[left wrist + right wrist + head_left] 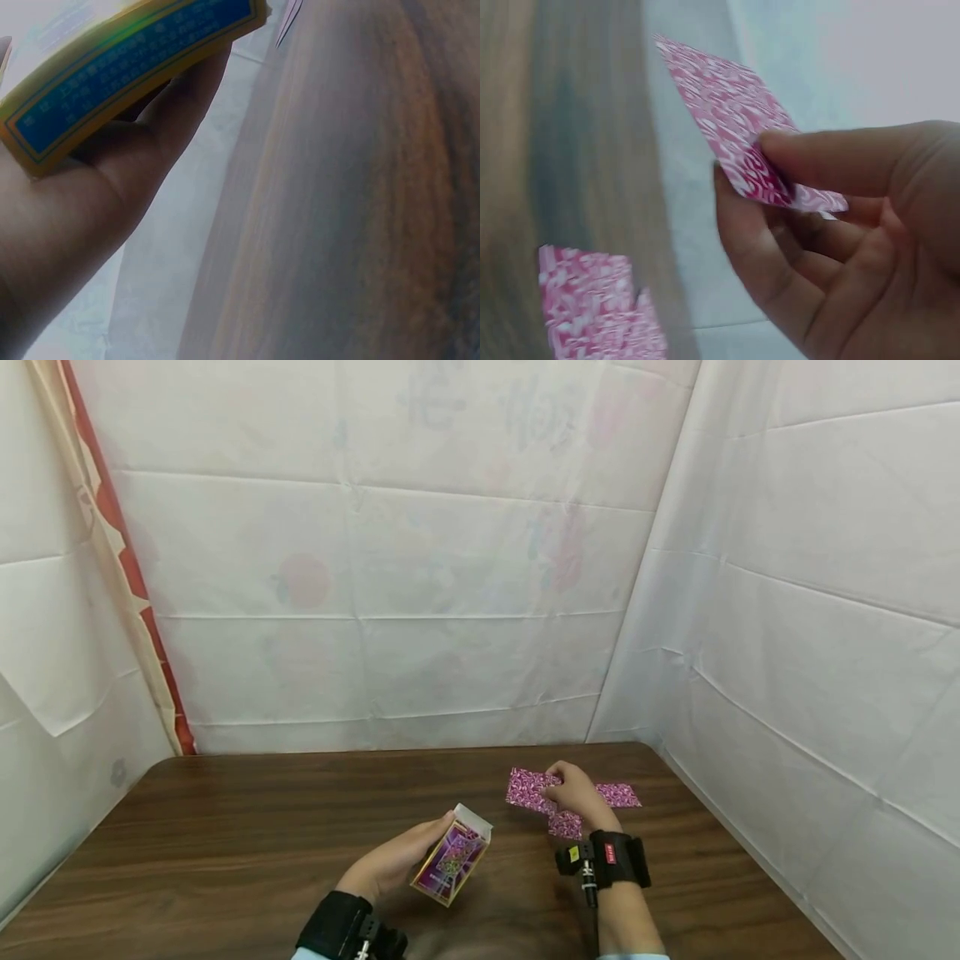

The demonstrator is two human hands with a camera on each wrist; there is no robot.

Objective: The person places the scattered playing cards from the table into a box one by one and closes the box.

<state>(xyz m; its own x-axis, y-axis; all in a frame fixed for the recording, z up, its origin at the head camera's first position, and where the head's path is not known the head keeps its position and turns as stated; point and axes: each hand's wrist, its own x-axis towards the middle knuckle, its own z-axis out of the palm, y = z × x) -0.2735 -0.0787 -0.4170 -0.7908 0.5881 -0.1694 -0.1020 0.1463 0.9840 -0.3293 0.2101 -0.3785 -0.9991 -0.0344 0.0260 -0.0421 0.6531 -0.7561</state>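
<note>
My left hand (393, 860) grips a purple and gold card box (452, 860), tilted, its white end flap raised at the top. In the left wrist view the box's blue and gold side (135, 75) shows small white print. Over to the right, my right hand (577, 795) pinches a pink-and-white patterned playing card (720, 105) between thumb and index finger. More cards of that pattern lie about the hand: one card (565, 825) just below it and another (619, 795) to its right. Two overlapping cards (592, 300) show at lower left in the right wrist view.
A dark brown wooden table (225, 827) with rounded far corners lies under both hands. White cloth hangs behind it (375, 677) and along the right side. Each wrist wears a black strap with a small camera; a cable runs down the right forearm.
</note>
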